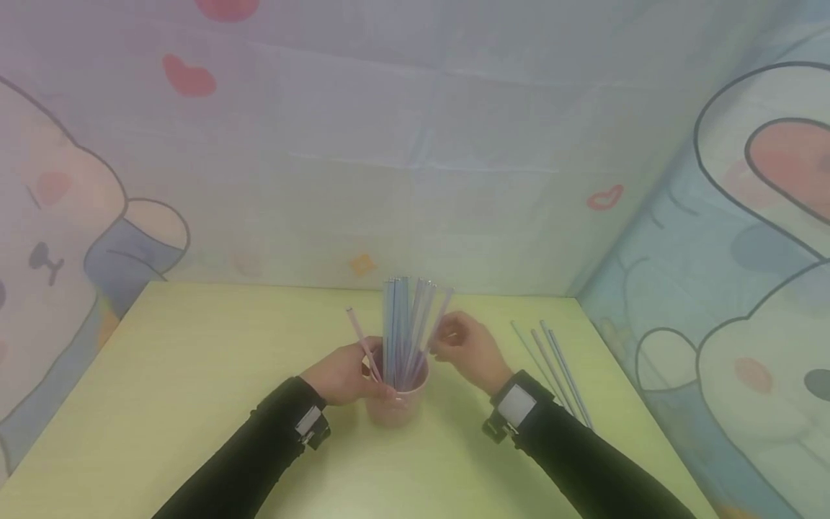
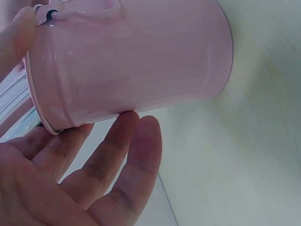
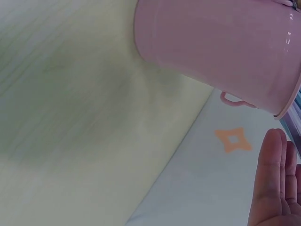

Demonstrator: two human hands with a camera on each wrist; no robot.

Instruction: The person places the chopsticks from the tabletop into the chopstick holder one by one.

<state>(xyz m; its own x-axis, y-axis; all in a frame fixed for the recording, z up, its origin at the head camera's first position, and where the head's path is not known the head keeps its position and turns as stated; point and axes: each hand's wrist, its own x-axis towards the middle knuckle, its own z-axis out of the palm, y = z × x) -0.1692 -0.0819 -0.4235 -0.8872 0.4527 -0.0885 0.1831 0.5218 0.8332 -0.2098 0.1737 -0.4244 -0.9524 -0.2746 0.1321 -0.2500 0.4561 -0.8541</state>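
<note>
A small pink metal bucket [image 1: 394,411] with little side handles stands on the table, holding a bunch of translucent blue and lilac straws [image 1: 403,324]. My left hand [image 1: 344,373] grips it from the left, thumb at the front rim; in the left wrist view its fingers [image 2: 113,165] lie along the bucket wall. One pinkish straw [image 1: 360,335] leans out to the left, over that hand. At the right side of the rim, my right hand [image 1: 472,352] pinches a lilac straw [image 1: 442,311] that slants into the bucket. The right wrist view shows its fingers [image 3: 269,174] close beside the rim.
Several loose straws [image 1: 551,360] lie on the pale yellow table [image 1: 214,360] to the right, partly behind the right sleeve [image 1: 570,447]. A cloth backdrop [image 1: 415,216] with cartoon prints rises behind the table's far edge and along its sides.
</note>
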